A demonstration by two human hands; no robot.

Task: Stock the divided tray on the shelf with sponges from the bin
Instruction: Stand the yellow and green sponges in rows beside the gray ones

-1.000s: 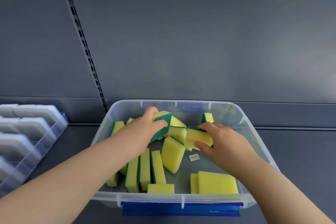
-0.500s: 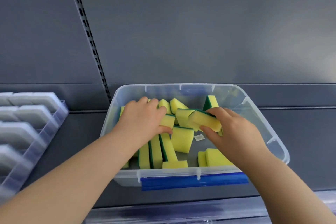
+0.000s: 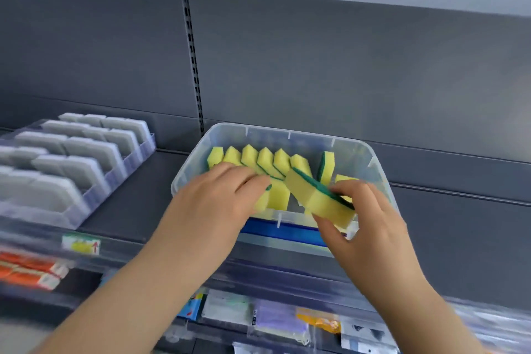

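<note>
Sponge (image 3: 316, 198) now lifted above the front rim of the bin (image 3: 287, 141), where it was lower inside before. Right hand (image 3: 362, 218) pinches it, green side up. Left hand (image 3: 212, 198) lies over the front-left sponges; grasp cannot tell. Along the bin's back wall: row of 6 yellow sponges (image 3: 267, 158), 1 more upright (image 3: 326, 165) to the right. Divided tray (image 3: 86, 207), shelf (image 3: 138, 195) left edge, holds grey pads (image 3: 51, 192).

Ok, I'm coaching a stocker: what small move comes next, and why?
Probably press the sponge pinched in the right hand against the row of sponges under the left hand, so both hands can lift the row toward the divided tray.
</note>
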